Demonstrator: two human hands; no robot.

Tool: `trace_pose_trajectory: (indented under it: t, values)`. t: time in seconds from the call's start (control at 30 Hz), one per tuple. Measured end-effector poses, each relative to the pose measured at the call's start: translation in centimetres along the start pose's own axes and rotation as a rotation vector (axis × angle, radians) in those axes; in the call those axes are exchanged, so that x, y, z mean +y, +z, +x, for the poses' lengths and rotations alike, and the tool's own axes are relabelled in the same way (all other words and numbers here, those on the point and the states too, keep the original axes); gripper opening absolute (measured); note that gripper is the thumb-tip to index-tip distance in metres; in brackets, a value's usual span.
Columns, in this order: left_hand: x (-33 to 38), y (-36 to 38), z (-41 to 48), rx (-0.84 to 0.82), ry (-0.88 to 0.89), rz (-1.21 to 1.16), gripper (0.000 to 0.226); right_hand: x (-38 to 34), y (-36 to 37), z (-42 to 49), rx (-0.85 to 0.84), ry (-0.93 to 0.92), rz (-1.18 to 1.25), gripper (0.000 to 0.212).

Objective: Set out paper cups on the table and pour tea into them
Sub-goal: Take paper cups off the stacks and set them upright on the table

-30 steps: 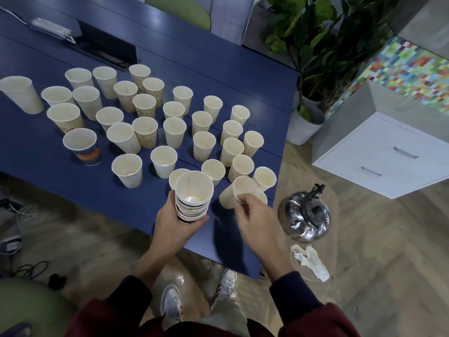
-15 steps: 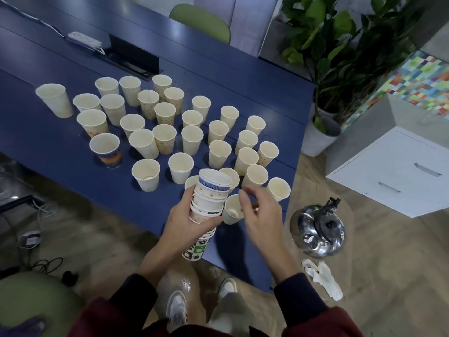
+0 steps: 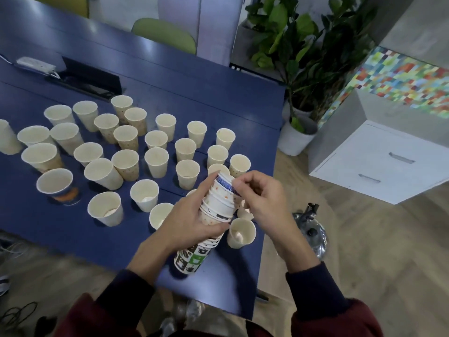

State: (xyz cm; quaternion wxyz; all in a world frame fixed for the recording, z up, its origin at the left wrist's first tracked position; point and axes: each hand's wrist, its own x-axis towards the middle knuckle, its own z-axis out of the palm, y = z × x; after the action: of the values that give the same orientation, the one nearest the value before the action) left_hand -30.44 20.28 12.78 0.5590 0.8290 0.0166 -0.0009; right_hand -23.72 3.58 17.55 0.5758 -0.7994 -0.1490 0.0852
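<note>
My left hand is gripping the stack of nested paper cups round its middle, fingers curled. The stack is tilting, mouth toward 1 o'clock, over the near corner of the blue table. My right hand is pinching the rim of the top blue-patterned cup between thumb and fingertips. Upright paper cups are standing on the table from 9 to 12 o'clock of the stack. A steel kettle is sitting on the floor at 3 o'clock.

Left hand wrapped in grip, right hand pinching
</note>
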Motion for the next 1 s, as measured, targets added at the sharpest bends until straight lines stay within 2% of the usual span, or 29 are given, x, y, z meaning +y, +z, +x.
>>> trace_pose_trajectory:
  t: [0.13,0.23,0.3,0.4,0.5,0.57,0.7,0.8,0.9,1.0]
  values:
    - [1.3,-0.2,3.0,-0.046,0.02,0.046,0.1,-0.1,-2.0,2.9,-0.014,0.011,0.023,0.019]
    - [1.9,-0.2,4.8,-0.056,0.024,0.083,0.1,0.0,-3.2,4.9,0.047,-0.009,-0.012,0.016]
    - [1.8,-0.3,5.4,-0.055,0.008,0.1,0.101,0.2,-4.2,6.2,0.165,-0.05,-0.086,0.017]
    - [1.3,-0.3,5.7,-0.031,-0.02,0.111,0.1,1.0,-6.5,8.2,0.425,-0.106,-0.037,0.016]
    - [0.7,-0.4,6.0,0.005,-0.076,0.066,0.1,4.6,-8.6,10.2,0.52,-0.042,-0.2,0.02]
    - [0.3,-0.6,6.4,0.018,-0.101,0.063,0.102,7.7,-9.1,11.3,0.444,0.057,-0.355,0.025]
    - [-0.3,-1.0,7.4,0.04,-0.153,0.015,0.101,12.2,-7.7,12.2,0.106,0.252,-0.65,0.026]
    - [-0.5,-1.4,8.1,0.031,-0.163,0.005,0.1,12.0,-6.4,11.7,-0.061,0.259,-0.845,0.029]
    - [-0.6,-2.0,8.8,0.026,-0.168,-0.015,0.098,10.7,-5.8,11.7,-0.176,0.288,-0.887,0.031]
    - [-0.7,-2.7,9.3,0.003,-0.162,-0.023,0.095,10.9,-5.6,11.9,-0.118,0.286,-0.767,0.027]
